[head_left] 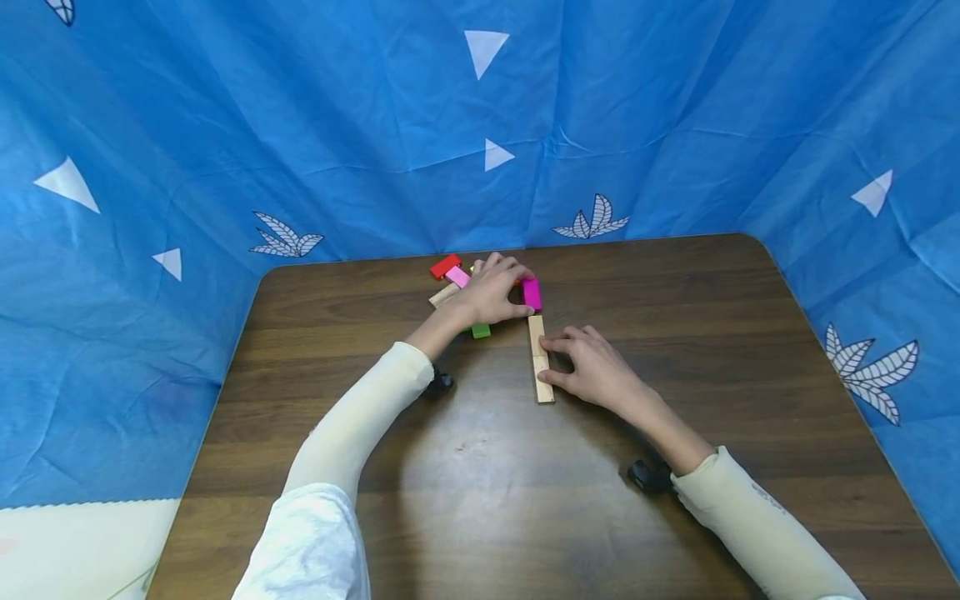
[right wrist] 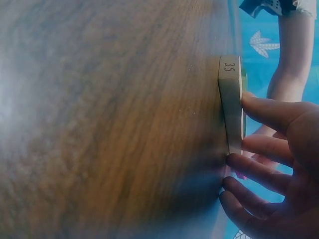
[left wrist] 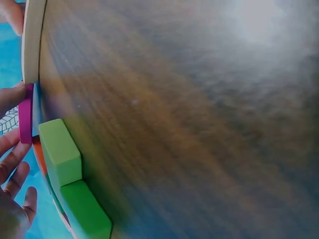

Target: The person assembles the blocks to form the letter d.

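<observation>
My left hand [head_left: 491,292] holds a magenta wooden block [head_left: 532,295] by its two ends, between thumb and fingers, as the left wrist view also shows. The block is at the far end of a row of two plain wooden blocks, the farther block [head_left: 536,335] and the nearer block [head_left: 543,382], laid end to end. My right hand [head_left: 596,367] is at the right of this row, its thumb and a fingertip touching the plain blocks without wrapping round them. In the right wrist view the nearer block's end [right wrist: 229,66] bears the number 35.
Left of the row, partly under my left hand, lies a loose group: a red block [head_left: 446,267], a pink block [head_left: 457,277], a plain block [head_left: 444,295] and a green block [head_left: 481,331]. A light green block [left wrist: 61,149] stands by them. Blue cloth [head_left: 420,125] hangs behind the brown table [head_left: 337,333].
</observation>
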Tool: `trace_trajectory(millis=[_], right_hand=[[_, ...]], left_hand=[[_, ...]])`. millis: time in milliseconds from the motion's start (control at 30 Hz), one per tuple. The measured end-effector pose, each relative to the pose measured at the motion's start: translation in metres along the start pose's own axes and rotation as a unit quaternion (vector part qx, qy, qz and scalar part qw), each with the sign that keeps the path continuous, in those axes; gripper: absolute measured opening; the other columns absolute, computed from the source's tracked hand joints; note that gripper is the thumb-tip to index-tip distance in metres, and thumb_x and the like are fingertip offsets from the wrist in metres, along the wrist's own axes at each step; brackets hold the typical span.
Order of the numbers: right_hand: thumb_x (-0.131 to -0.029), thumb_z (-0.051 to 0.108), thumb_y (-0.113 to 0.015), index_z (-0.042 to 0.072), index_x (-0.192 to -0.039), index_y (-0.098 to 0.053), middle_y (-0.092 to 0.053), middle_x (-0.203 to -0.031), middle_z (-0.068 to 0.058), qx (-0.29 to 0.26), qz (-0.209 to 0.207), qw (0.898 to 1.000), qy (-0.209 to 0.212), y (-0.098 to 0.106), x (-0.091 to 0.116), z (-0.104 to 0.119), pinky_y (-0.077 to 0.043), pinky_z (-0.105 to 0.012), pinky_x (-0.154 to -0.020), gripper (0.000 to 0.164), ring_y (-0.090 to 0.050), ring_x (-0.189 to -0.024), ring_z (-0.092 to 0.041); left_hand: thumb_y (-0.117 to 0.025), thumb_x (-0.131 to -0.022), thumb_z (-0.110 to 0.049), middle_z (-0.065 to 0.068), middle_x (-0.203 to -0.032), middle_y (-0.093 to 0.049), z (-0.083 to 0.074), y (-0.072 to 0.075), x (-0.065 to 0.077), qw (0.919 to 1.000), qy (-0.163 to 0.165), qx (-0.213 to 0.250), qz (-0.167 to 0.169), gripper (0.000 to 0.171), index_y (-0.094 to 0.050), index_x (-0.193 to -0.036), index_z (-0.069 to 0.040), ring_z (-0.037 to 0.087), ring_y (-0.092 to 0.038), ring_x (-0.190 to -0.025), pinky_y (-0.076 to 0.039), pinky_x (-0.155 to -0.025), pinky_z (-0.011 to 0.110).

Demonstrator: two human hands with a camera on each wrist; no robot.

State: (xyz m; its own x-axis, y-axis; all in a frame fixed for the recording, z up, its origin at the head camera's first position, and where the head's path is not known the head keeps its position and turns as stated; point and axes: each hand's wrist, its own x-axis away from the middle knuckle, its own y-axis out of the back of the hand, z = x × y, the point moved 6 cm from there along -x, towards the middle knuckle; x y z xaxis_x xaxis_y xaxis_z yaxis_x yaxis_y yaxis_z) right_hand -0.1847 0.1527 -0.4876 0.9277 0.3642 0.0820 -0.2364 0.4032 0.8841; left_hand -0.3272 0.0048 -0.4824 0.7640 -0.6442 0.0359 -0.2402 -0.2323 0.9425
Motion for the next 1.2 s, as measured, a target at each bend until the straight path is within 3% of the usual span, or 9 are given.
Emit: trace_trajectory(millis=[333,567,900,1200], right_hand=[[-0.094,0.041,-0.085,0.012,-0.148,-0.066,-0.068,-0.145,-0.015,0.002,0.0,1.0,-0.001,-0.0005,0.0002,0.0,-0.049,-0.057,-0.11,0.064,-0.059,-0.13,-0.038],[-0.093,0.041,-0.086,0.012,-0.147,-0.067,-0.069,-0.141,-0.016,0.001,-0.007,1.0,0.0,0.0008,0.0011,0.0007,-0.05,-0.057,-0.108,0.064,-0.06,-0.127,-0.037],[-0.092,0.041,-0.086,0.013,-0.146,-0.068,-0.069,-0.139,-0.014,-0.005,-0.006,1.0,-0.005,-0.0005,0.0009,0.0013,-0.051,-0.054,-0.103,0.064,-0.059,-0.122,-0.035],[-0.093,0.041,-0.086,0.013,-0.147,-0.067,-0.069,-0.14,-0.014,-0.009,-0.003,1.0,-0.009,0.0004,0.0016,0.0007,-0.051,-0.056,-0.105,0.064,-0.059,-0.124,-0.036]], left_hand=[[-0.075,-0.097,-0.058,0.005,-0.147,-0.063,0.0031,-0.0071,0.0068,0.9998,-0.014,-0.002,0.011,0.066,-0.063,-0.15,-0.02,0.025,-0.047,-0.129,-0.044,-0.11,0.043],[-0.068,-0.103,-0.053,0.005,-0.145,-0.065,0.0029,-0.007,0.0058,0.9998,-0.018,0.002,0.004,0.054,-0.067,-0.146,-0.019,0.026,-0.05,-0.128,-0.045,-0.11,0.042],[-0.073,-0.102,-0.046,0.004,-0.143,-0.067,0.0018,-0.0034,0.0072,0.9995,-0.012,0.011,0.027,0.052,-0.068,-0.146,-0.019,0.026,-0.051,-0.128,-0.045,-0.11,0.041],[-0.072,-0.103,-0.046,0.005,-0.142,-0.065,-0.0011,-0.0038,0.0073,0.9996,-0.019,0.005,0.021,0.051,-0.068,-0.145,-0.018,0.025,-0.05,-0.122,-0.046,-0.107,0.041]])
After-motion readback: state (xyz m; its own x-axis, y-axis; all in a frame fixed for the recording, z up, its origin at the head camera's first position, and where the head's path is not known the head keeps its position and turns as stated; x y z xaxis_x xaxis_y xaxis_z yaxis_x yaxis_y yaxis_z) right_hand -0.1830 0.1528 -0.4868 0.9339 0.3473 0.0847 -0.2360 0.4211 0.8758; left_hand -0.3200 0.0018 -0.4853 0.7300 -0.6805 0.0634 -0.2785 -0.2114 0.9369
